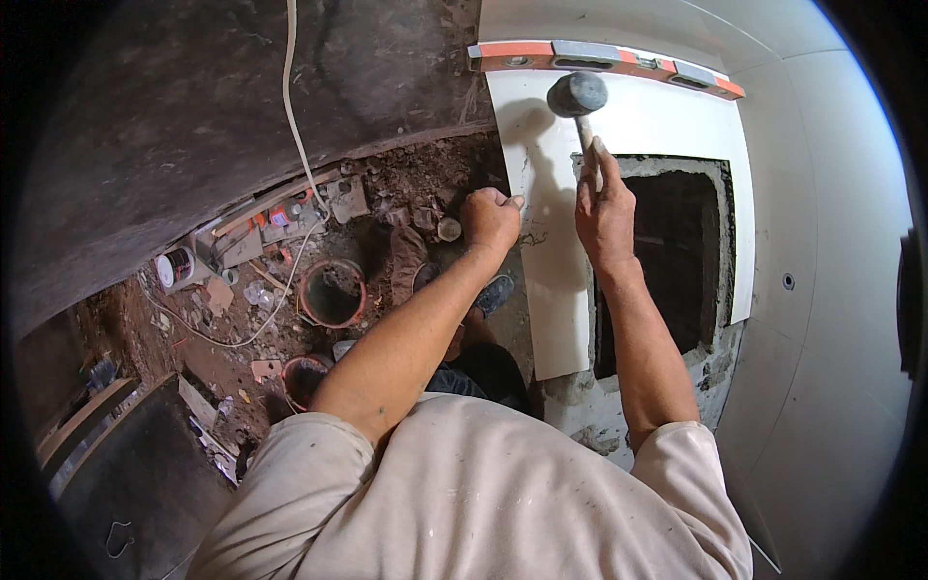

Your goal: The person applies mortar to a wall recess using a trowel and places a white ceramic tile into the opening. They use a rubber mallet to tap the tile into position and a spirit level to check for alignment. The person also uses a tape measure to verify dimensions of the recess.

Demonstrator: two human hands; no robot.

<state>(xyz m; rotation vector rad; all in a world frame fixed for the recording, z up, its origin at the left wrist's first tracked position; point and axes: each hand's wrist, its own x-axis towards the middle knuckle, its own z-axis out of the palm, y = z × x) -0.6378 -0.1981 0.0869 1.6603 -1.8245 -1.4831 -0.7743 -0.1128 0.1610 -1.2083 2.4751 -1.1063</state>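
My right hand (pixel 607 217) is wrapped round the handle of a rubber mallet (pixel 578 94). Its dark grey head is over the far part of a white tile slab (pixel 556 319), casting a shadow on it. This slab frames a rectangular opening (pixel 667 242) with rough cement edges. At the slab's left edge, my left hand (pixel 491 220) is closed, its thumb lying over the rim; the fingers' undersides are hidden. An orange and grey spirit level (pixel 609 60) lies along the slab's far edge, beyond the mallet.
White wall tiles (pixel 841 213) rise at the right and far side. On the rubble-strewn floor at left stand a bucket (pixel 332 293), a second bucket (pixel 305 379) and a white tub (pixel 176 269). A pale cable (pixel 293 106) hangs down the dark wall (pixel 174 126).
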